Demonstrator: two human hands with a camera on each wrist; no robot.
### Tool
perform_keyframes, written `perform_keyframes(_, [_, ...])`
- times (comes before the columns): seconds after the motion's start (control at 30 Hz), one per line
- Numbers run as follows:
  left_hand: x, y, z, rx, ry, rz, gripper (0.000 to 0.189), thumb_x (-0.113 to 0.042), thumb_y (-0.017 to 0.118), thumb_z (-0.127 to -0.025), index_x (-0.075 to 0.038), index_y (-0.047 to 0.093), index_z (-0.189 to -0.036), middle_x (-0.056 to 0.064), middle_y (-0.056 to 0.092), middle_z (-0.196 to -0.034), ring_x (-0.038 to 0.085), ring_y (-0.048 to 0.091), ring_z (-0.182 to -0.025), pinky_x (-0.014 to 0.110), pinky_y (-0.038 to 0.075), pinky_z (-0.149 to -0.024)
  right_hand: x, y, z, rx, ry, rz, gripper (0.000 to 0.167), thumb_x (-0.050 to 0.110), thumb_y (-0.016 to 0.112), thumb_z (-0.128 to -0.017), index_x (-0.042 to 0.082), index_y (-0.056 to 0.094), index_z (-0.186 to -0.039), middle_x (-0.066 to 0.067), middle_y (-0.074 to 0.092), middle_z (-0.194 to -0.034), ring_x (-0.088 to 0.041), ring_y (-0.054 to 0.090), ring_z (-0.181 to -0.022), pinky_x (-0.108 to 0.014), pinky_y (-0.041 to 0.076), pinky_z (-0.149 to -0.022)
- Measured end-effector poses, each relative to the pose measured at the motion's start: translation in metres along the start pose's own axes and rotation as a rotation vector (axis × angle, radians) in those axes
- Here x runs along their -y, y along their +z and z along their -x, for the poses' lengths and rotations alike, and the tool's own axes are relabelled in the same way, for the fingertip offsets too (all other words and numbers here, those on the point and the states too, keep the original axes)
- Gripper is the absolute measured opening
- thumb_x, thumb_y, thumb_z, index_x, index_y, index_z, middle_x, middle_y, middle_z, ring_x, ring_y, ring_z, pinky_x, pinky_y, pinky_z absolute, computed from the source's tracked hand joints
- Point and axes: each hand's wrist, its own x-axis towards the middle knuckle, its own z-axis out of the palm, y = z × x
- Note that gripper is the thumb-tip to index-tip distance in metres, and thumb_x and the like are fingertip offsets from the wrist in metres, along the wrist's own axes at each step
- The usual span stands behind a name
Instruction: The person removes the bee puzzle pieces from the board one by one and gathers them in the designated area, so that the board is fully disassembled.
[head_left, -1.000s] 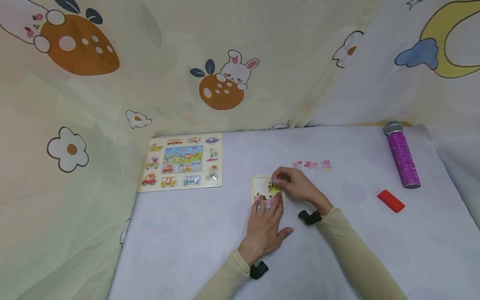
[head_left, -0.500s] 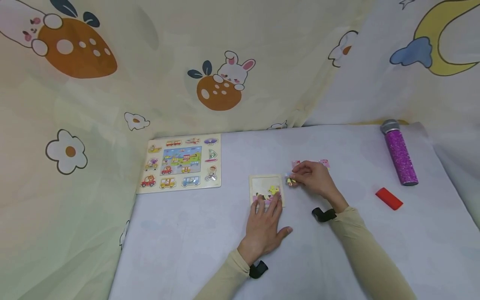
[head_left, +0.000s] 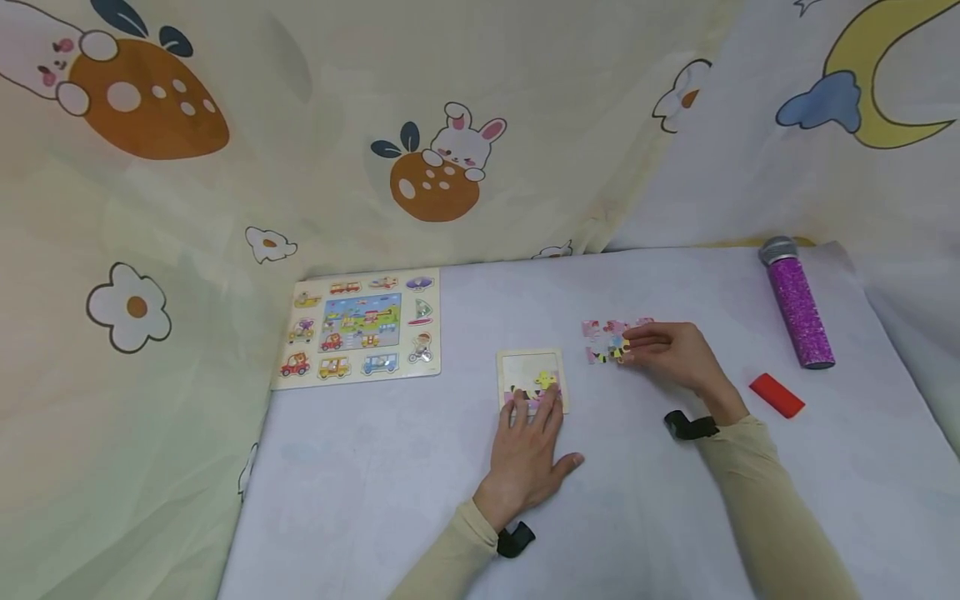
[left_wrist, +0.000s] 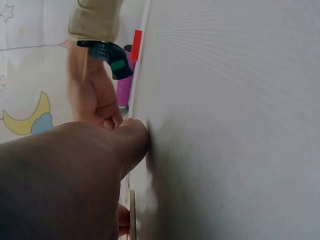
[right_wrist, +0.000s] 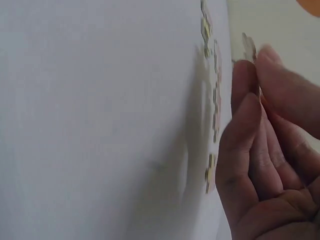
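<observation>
My left hand (head_left: 527, 458) lies with straight fingers over the lower part of a small square puzzle tray (head_left: 528, 360). Yellow and pink pieces (head_left: 546, 379) sit in the tray's lower part, some covered by the fingertips. To the right of the tray, my right hand (head_left: 671, 354) pinches a small puzzle piece (right_wrist: 249, 46) between thumb and fingers, above the cloth. Several loose pink puzzle pieces (head_left: 592, 329) lie beside and beyond its fingertips. Edge-on in the right wrist view, loose pieces (right_wrist: 216, 112) lie flat on the cloth.
A larger vehicle puzzle board (head_left: 363, 321) lies at the back left. On the right are a purple glitter microphone (head_left: 801, 310) and a red block (head_left: 777, 396). A printed curtain (head_left: 315, 183) hangs behind the white-covered table (head_left: 375, 475).
My right hand has moved right from the puzzle tray to the loose pieces, carrying a piece in its fingers. The left hand stays on the tray.
</observation>
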Motion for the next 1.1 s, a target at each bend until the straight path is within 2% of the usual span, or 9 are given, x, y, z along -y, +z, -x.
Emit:
perform_keyframes(0.17, [-0.001,0.001,0.0,0.001,-0.004,0.0,0.088,-0.075,0.044,-0.102,-0.017,0.035,-0.167,-0.001,0.023,-0.178,0.048,0.034,-0.154,0.053,0.028,-0.126,-0.005,-0.01,0.003,0.036,-0.001,0.002,0.047,0.02,0.084,-0.093,0.002,0.07,-0.134,-0.02,0.077,-0.123,-0.019,0.077,-0.105,-0.005,0.051,-0.083])
perform_keyframes(0.37, [0.002,0.001,0.0,-0.009,0.013,0.011,0.087,-0.074,0.043,-0.102,-0.017,0.033,-0.167,0.0,0.025,-0.177,0.046,0.035,-0.154,0.053,0.029,-0.125,-0.01,-0.011,0.002,0.029,-0.035,0.089,0.041,0.015,0.086,-0.091,0.002,0.073,-0.127,-0.018,0.078,-0.113,-0.029,0.075,-0.1,-0.008,0.051,-0.079])
perform_keyframes(0.57, [0.008,0.001,0.001,-0.019,-0.006,0.052,0.082,-0.07,0.047,-0.103,-0.022,0.033,-0.168,-0.001,0.027,-0.175,0.038,0.031,-0.156,0.048,0.032,-0.124,-0.013,-0.008,-0.003,0.021,-0.075,0.186,0.037,0.01,0.088,-0.087,0.003,0.076,-0.121,-0.013,0.077,-0.104,-0.026,0.069,-0.093,-0.018,0.051,-0.076])
perform_keyframes(0.7, [0.009,0.003,0.004,-0.039,-0.011,0.096,0.081,-0.068,0.051,-0.103,-0.021,0.034,-0.167,0.003,0.029,-0.174,0.037,0.03,-0.157,0.048,0.033,-0.125,-0.014,-0.007,-0.005,0.024,-0.074,0.224,0.035,0.01,0.088,-0.087,0.004,0.077,-0.12,-0.011,0.076,-0.101,-0.025,0.066,-0.091,-0.023,0.051,-0.076])
perform_keyframes(0.9, [0.008,0.007,0.005,-0.064,-0.02,0.109,0.083,-0.067,0.053,-0.102,-0.019,0.034,-0.167,0.01,0.028,-0.173,0.04,0.028,-0.159,0.048,0.03,-0.128,-0.012,-0.007,-0.004,0.015,-0.085,0.238,0.035,0.013,0.088,-0.087,0.005,0.077,-0.119,-0.01,0.076,-0.1,-0.024,0.066,-0.089,-0.024,0.05,-0.075])
perform_keyframes(1.1, [0.007,0.005,0.008,-0.069,-0.028,0.12,0.082,-0.065,0.054,-0.102,-0.018,0.036,-0.167,0.013,0.032,-0.172,0.04,0.029,-0.159,0.048,0.029,-0.129,0.003,0.004,-0.002,-0.038,-0.158,0.185,0.028,0.015,0.088,-0.088,0.004,0.079,-0.112,-0.008,0.077,-0.094,-0.019,0.066,-0.083,-0.022,0.051,-0.071])
